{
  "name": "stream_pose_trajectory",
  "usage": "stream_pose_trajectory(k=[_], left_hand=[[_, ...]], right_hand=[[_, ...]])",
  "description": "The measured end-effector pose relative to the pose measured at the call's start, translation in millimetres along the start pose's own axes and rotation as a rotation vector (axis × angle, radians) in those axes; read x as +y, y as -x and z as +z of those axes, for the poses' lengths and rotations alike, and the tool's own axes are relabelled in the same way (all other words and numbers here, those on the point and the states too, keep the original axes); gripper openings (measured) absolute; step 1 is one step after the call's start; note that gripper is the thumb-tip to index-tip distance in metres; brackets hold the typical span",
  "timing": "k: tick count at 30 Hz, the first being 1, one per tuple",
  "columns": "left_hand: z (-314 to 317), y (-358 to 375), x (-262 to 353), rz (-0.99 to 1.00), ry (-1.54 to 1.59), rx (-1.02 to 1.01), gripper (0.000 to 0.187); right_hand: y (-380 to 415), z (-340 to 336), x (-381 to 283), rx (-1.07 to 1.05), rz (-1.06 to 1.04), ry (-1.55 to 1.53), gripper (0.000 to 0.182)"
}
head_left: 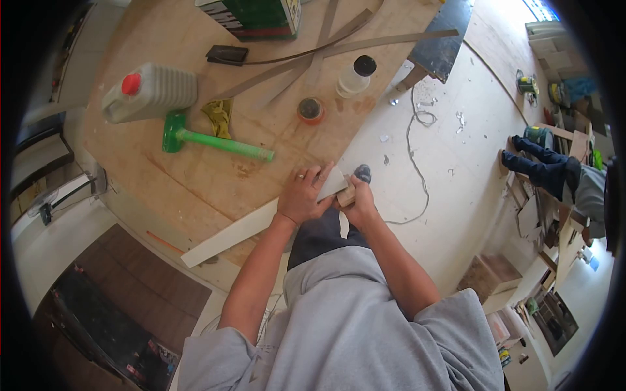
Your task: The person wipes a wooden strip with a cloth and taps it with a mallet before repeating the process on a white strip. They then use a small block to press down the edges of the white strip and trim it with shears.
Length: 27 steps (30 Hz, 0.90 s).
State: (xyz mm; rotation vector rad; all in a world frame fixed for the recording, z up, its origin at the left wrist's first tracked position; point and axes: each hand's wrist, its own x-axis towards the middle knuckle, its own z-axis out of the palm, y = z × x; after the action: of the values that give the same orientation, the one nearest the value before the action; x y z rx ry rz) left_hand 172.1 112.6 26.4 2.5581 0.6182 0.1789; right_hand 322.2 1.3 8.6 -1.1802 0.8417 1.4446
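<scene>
A long, narrow white board point(236, 232) lies slantwise across the near edge of the wooden table, one end reaching past the edge toward my body. My left hand point(304, 195) grips this board close to that end, fingers over its top. Just beside it, my right hand point(358, 204) holds a small wooden block point(346, 195) against or right at the board's end; exact contact is hard to tell. The undersides of both hands are hidden.
On the table point(195, 189) are a green hammer point(222, 143), a white jug point(163, 86) with red cap, a yellow cloth point(220, 118), a small jar point(310, 111), a clear bottle point(356, 77) and long strips point(378, 43). A cable point(411, 150) crosses the floor. Another person point(554, 171) is at right.
</scene>
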Motion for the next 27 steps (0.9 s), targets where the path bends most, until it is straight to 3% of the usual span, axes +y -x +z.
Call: stream_pose_trajectory(k=[27], left_hand=[[5,2,-1,0.027,-0.095,-0.055,0.085]], right_hand=[[2,2,3,0.052,-0.022,0.006,0.032]])
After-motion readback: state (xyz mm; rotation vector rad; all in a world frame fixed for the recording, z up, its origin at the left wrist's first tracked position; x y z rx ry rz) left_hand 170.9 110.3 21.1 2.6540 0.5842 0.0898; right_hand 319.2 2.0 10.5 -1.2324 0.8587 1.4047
